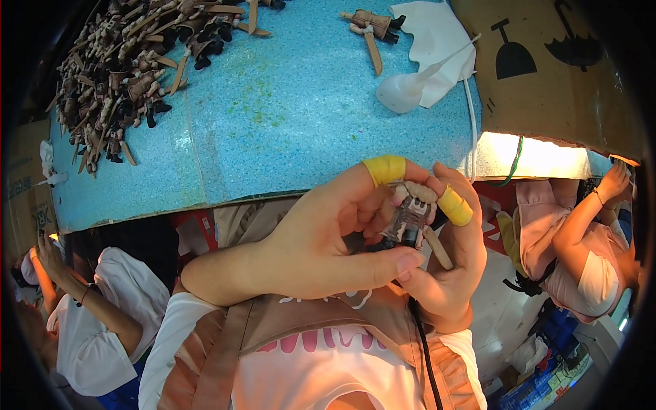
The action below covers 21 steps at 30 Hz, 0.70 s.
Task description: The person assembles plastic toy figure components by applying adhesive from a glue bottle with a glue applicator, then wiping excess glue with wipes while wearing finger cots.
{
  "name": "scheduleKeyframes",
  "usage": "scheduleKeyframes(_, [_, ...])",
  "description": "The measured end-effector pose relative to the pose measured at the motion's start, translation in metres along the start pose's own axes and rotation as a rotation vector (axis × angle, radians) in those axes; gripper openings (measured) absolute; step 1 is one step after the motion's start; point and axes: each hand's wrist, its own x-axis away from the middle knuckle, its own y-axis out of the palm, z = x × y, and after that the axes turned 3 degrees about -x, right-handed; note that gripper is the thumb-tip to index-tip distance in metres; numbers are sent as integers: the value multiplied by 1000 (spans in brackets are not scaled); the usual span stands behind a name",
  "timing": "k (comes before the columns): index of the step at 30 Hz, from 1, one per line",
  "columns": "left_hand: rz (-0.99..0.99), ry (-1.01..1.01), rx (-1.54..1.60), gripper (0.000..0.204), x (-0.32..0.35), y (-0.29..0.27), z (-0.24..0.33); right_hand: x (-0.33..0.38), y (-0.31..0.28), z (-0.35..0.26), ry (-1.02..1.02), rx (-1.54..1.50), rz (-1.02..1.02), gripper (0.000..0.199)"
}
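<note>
A small toy figure [411, 217] with a pale top and dark grey and black parts is held between my two hands, just in front of the table's near edge. My left hand [321, 236] curls around its left side, with the thumb stretched across below it. On the other side, my right hand [454, 263] closes on it with bent fingers and thumb. A flat tan piece [439, 249] sticks out from beside the figure against my right palm. Yellow tape wraps a finger on each hand. My fingers hide part of the figure.
Many similar figures [140, 85] lie heaped at the left of the blue table [273, 123]. One lone figure [374, 26] lies at the far side, near a white bottle with a thin nozzle [402, 93] on a white sheet [437, 41]. A cardboard box [547, 89] stands right; co-workers sit on both sides.
</note>
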Motion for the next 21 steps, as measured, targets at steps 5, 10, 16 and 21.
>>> scheduleKeyframes(5, [42,-55,4,65,3,0,1,-2,-6,3,-33,24,-78,73])
scheduleKeyframes(10, [-3,-19,-152,66,4,-1,1,0,-7,2,-53,48,-77,77])
scheduleKeyframes(16, [-66,3,-206,70,4,-5,3,-1,-2,5,-146,71,-39,75])
scheduleKeyframes(21, [-54,-27,-124,69,5,-4,1,1,-5,5,-156,135,-75,71])
